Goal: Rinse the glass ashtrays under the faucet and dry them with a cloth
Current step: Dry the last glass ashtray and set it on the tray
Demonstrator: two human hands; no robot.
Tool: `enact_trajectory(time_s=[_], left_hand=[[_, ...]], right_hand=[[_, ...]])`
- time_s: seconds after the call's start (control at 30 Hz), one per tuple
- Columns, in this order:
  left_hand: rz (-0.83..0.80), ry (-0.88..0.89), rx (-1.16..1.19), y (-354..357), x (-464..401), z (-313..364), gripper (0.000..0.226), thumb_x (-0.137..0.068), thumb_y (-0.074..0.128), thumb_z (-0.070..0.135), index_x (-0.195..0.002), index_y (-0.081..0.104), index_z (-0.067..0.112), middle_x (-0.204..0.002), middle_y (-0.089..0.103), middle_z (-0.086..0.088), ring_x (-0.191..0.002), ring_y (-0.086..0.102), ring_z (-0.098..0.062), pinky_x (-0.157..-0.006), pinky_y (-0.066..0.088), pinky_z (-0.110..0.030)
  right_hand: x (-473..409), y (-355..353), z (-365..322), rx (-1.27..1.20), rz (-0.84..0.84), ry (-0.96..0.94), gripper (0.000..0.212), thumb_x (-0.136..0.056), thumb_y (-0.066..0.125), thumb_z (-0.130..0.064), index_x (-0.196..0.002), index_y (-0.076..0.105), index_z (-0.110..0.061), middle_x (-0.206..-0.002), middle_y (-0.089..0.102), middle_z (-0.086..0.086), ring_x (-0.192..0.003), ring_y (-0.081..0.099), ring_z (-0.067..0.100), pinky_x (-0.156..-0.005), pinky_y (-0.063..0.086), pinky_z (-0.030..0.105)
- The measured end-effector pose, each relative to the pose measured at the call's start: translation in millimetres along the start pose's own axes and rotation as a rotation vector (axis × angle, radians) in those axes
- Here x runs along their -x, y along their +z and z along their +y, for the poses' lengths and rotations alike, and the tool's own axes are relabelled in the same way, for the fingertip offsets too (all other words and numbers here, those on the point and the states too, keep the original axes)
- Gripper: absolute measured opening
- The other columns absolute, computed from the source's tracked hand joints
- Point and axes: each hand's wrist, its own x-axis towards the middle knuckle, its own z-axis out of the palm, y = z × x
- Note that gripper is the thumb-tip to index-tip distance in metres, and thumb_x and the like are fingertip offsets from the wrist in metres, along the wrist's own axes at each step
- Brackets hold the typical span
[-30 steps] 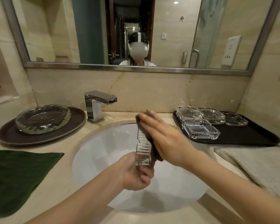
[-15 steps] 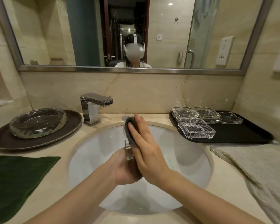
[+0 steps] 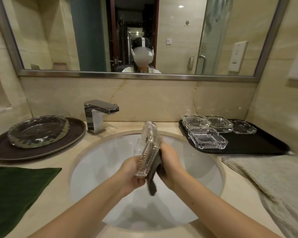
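At frame centre, over sink basin (image 3: 96, 162): left hand (image 3: 133, 176) fingers curl round ribbed glass ashtray (image 3: 147, 148), held on edge; right hand (image 3: 170, 166) presses grey cloth (image 3: 154, 176) against it. We judge drying underway; next we need tray (image 3: 258, 146), right.

I am finding no text, label, brand or number that I can read. The white wall panel (image 3: 237, 56) reflected in the mirror (image 3: 93, 35) is showing small dark marks, and a small dark sign (image 3: 187, 23) is sitting on the reflected wall, both too small to make out.
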Motion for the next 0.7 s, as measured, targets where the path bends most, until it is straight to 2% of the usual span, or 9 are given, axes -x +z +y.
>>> enact_trajectory(time_s=[0.1,0.17,0.23,0.27,0.37,0.43,0.5,0.57,0.7], left_hand=[[0.136,0.106,0.12,-3,-5,4,0.029,-0.097,0.041,0.013,-0.07,0.051,0.01,-0.037,0.053,0.002,-0.027,0.048,-0.009,-0.031,0.032,-0.009],[0.196,0.145,0.286,-10,-10,7,0.029,-0.098,0.04,0.014,-0.073,0.052,0.01,-0.042,0.055,0.001,-0.032,0.052,-0.011,-0.033,0.035,-0.011],[0.182,0.158,0.371,-11,-11,5,0.027,-0.099,0.037,0.018,-0.08,0.056,0.009,-0.057,0.06,-0.003,-0.049,0.058,-0.017,-0.047,0.043,-0.024],[0.167,0.162,0.35,-10,-7,2,0.029,-0.1,0.035,0.02,-0.084,0.056,0.008,-0.062,0.061,-0.005,-0.057,0.058,-0.019,-0.054,0.043,-0.027],[0.109,0.114,0.294,-2,1,-6,0.03,-0.097,0.037,0.018,-0.077,0.055,0.006,-0.051,0.058,-0.008,-0.056,0.057,-0.02,-0.051,0.043,-0.027],[0.137,0.1,0.109,-1,2,-5,0.023,-0.095,0.045,0.02,-0.077,0.055,0.009,-0.048,0.057,-0.005,-0.044,0.057,-0.016,-0.044,0.041,-0.019],[0.167,0.088,-0.011,-4,0,0,0.014,-0.092,0.053,0.03,-0.088,0.056,0.016,-0.072,0.062,-0.003,-0.061,0.059,-0.013,-0.06,0.042,-0.022],[0.156,0.069,-0.028,-11,1,8,0.017,-0.087,0.058,0.04,-0.092,0.054,0.024,-0.096,0.059,-0.001,-0.082,0.058,-0.015,-0.078,0.038,-0.031],[-0.008,0.205,-0.241,-31,1,23,0.034,-0.081,0.063,0.04,-0.109,0.052,0.023,-0.115,0.06,-0.007,-0.092,0.064,-0.025,-0.083,0.051,-0.04]], right_hand=[[11,3,-6,-0.058,-0.186,0.097,0.065,-0.09,0.031,-0.061,-0.109,0.065,-0.009,-0.099,0.069,0.008,-0.093,0.064,0.021,-0.082,0.049,0.03],[21,9,-10,0.011,-0.275,0.068,0.066,-0.078,0.045,-0.066,-0.113,0.063,-0.014,-0.099,0.07,0.004,-0.094,0.064,0.02,-0.079,0.048,0.029],[23,20,-2,0.246,-0.237,-0.046,0.06,-0.065,0.072,-0.052,-0.113,0.058,-0.019,-0.099,0.066,-0.003,-0.091,0.062,0.017,-0.074,0.046,0.028],[19,23,9,0.356,-0.154,-0.094,0.06,-0.063,0.078,-0.043,-0.114,0.054,-0.021,-0.102,0.065,-0.005,-0.093,0.061,0.015,-0.075,0.048,0.028],[11,27,28,0.433,0.153,-0.144,0.037,-0.072,0.073,-0.026,-0.103,0.053,-0.02,-0.09,0.064,-0.003,-0.086,0.063,0.016,-0.067,0.048,0.028],[4,17,27,0.448,0.223,-0.191,0.019,-0.071,0.067,-0.019,-0.084,0.054,-0.018,-0.071,0.06,-0.002,-0.071,0.06,0.019,-0.056,0.042,0.025],[-2,4,14,0.432,0.186,-0.205,0.011,-0.067,0.062,-0.018,-0.075,0.054,-0.018,-0.064,0.057,-0.002,-0.064,0.057,0.019,-0.054,0.045,0.025],[-4,-10,-5,0.403,0.106,-0.181,0.008,-0.075,0.058,-0.007,-0.072,0.054,-0.013,-0.062,0.055,0.0,-0.056,0.054,0.014,-0.052,0.045,0.021],[-3,-42,-36,0.481,-0.108,-0.045,0.015,-0.082,0.049,0.005,-0.073,0.053,-0.006,-0.062,0.054,0.005,-0.046,0.052,0.011,-0.044,0.043,0.017]])
